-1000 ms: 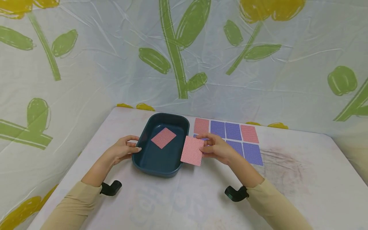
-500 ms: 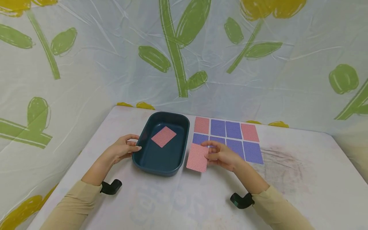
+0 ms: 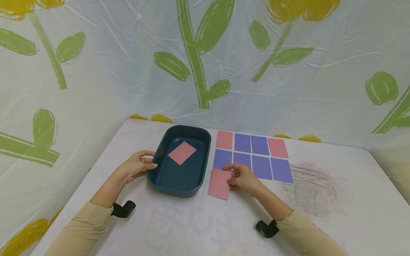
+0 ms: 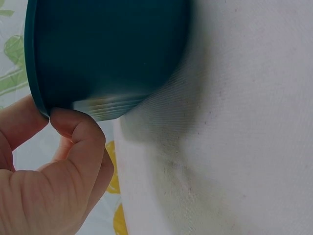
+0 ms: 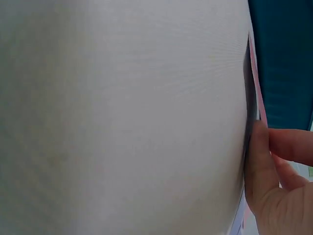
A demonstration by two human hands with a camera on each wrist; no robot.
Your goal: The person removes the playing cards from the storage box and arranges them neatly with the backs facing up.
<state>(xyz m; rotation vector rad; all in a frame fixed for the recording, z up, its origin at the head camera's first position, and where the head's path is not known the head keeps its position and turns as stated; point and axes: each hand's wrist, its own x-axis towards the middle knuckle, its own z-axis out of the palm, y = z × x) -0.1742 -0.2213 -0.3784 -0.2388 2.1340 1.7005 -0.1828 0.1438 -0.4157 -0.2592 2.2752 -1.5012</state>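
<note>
My left hand (image 3: 137, 166) pinches the left rim of a dark teal rectangular tray (image 3: 174, 185), thumb over the edge; the left wrist view shows that grip (image 4: 68, 152) from below. Inside the tray lies one red-patterned playing card (image 3: 182, 153). Just right of the tray, my right hand (image 3: 243, 180) pinches another red playing card (image 3: 219, 184) by its right edge, low over the table in front of the laid-out cards. In the right wrist view this card appears edge-on (image 5: 256, 81), between thumb and fingers, with its shadow on the table beside it.
Two rows of face-down cards lie behind the right hand: red ones (image 3: 224, 139) at the far row's ends, blue ones (image 3: 262, 167) elsewhere. The white table (image 3: 326, 199) stretches to the right. A flower-printed sheet (image 3: 134, 71) hangs behind and at the left.
My right hand has moved the red card away from the tray's right side, toward me and down to just in front of the card rows. The left hand stays on the tray rim.
</note>
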